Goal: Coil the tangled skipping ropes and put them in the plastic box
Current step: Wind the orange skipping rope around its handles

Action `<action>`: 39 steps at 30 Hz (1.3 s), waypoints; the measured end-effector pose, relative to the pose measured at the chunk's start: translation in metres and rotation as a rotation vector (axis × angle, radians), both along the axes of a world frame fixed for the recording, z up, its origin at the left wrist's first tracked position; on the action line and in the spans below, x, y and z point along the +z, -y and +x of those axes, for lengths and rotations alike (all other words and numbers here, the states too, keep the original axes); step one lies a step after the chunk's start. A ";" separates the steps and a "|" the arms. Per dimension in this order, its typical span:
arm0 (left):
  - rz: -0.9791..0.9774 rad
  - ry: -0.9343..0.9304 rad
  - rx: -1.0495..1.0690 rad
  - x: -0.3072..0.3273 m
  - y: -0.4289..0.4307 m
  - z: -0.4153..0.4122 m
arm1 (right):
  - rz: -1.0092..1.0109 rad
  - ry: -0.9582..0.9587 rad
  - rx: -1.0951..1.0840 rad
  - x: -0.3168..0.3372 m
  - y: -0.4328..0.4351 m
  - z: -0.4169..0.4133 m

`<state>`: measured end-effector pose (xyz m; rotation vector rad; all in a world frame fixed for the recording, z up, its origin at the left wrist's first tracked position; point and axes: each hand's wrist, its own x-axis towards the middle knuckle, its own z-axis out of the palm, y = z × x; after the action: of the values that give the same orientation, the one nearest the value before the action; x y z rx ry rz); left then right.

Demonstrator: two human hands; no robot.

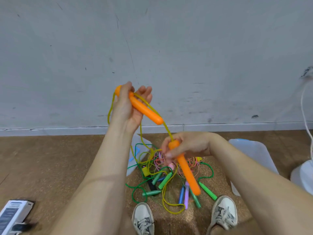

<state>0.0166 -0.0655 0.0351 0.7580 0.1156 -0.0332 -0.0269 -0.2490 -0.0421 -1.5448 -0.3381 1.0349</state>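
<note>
Two orange handles of one rope show in the head view. Raised before the wall, the left hand (128, 106) holds the upper handle (144, 109) across its palm under the thumb, fingers loosely spread, with the yellow cord (167, 130) looped round it. Lower, the right hand (186, 146) grips the lower handle (186, 173) above the tangled pile (162, 177) on the floor (50, 158), between two shoes (143, 217). A clear box (254, 153) stands right of the pile. Print on a carton (11, 214) at lower left is too blurred to read.
</note>
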 end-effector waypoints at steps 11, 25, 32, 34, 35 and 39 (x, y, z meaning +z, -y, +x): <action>1.290 -0.115 -0.209 -0.031 -0.017 -0.006 | 0.462 -0.022 -0.879 0.048 0.000 0.007; 0.602 -0.118 -0.028 -0.016 0.044 -0.022 | 0.184 0.228 -0.610 0.064 -0.043 -0.005; 0.477 -0.117 -0.210 -0.014 0.028 -0.022 | 0.165 0.309 -0.512 0.059 -0.036 -0.017; 0.466 -0.107 -0.217 -0.013 0.027 -0.024 | 0.100 0.381 -0.482 0.060 -0.035 -0.015; 0.468 -0.102 -0.183 -0.011 0.030 -0.025 | 0.064 0.428 -0.479 0.060 -0.036 -0.015; 0.391 -0.098 0.017 -0.008 0.032 -0.022 | 0.054 0.339 -0.516 0.050 -0.040 -0.014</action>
<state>-0.0053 -0.0973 0.0272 1.1461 0.2259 -0.0318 -0.0413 -0.2087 0.0082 -1.6407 -0.1797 0.3605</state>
